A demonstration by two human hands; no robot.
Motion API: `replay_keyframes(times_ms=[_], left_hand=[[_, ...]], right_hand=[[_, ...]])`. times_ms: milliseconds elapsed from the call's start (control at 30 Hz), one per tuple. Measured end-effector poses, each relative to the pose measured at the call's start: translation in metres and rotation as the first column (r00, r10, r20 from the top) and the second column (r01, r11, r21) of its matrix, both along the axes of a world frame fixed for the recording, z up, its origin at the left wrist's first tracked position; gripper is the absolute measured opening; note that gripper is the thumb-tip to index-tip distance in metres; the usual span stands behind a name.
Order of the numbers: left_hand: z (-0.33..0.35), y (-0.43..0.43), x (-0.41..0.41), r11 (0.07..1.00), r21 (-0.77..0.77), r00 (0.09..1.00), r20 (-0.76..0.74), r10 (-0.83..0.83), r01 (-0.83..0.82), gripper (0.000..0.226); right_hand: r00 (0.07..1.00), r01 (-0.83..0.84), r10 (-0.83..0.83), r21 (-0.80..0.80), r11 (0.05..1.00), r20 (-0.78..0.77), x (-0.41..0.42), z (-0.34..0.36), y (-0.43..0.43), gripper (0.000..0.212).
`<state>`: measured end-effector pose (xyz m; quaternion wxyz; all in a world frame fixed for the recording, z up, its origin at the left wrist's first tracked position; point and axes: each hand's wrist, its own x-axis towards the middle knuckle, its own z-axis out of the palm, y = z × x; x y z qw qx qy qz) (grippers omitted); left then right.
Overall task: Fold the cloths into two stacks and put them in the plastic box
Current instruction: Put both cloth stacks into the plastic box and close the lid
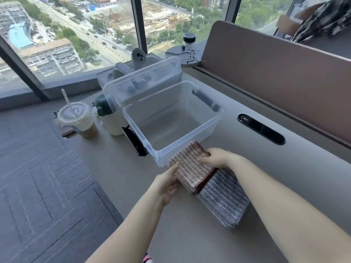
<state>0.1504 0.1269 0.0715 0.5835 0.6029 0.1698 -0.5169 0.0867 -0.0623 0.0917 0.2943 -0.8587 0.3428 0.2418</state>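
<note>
Two stacks of folded cloths lie side by side on the grey desk, just in front of the clear plastic box (199, 147). The reddish-brown stack (190, 168) is nearer the box, and the grey-blue stack (224, 198) is nearer me. My left hand (167, 184) holds the left edge of the reddish stack, with fingers along its side. My right hand (214, 157) grips the stack's right edge, thumb on top. The box is open and nothing lies inside it; its clear lid (140, 80) stands upright behind it.
An iced drink cup with a straw (77, 118), a white bottle with a dark cap (109, 116) and a black object (134, 141) stand left of the box. A brown divider panel (275, 76) runs along the desk's right. The desk's left edge drops to a carpeted floor (38, 186).
</note>
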Motion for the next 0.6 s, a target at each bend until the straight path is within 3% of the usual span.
replay_keyframes(times_ms=[167,233,367,467,600], left_hand=[[-0.005,-0.006,-0.003,0.999,-0.011,0.999,0.014,0.04,-0.04,0.02],[-0.003,-0.006,-0.004,0.999,-0.013,0.998,0.043,0.042,-0.041,0.02],[0.004,-0.002,-0.008,1.0,-0.013,0.983,0.181,0.02,-0.018,0.053],[0.018,0.003,-0.012,0.993,-0.114,0.977,0.209,0.034,-0.01,0.049],[0.039,0.009,-0.02,0.985,-0.148,0.94,0.339,-0.032,0.087,0.073]], right_hand=[[0.999,0.02,-0.025,0.106,0.994,0.039,-0.001,-0.004,-0.005,0.066],[0.998,0.023,-0.03,0.129,0.991,0.052,-0.002,0.001,-0.003,0.071],[0.994,0.021,-0.049,0.26,0.965,0.101,-0.009,0.014,-0.003,0.064],[0.988,0.024,-0.072,0.326,0.945,0.138,-0.017,0.024,-0.004,0.064],[0.963,0.026,-0.147,0.464,0.886,0.226,-0.028,0.04,-0.004,0.05]])
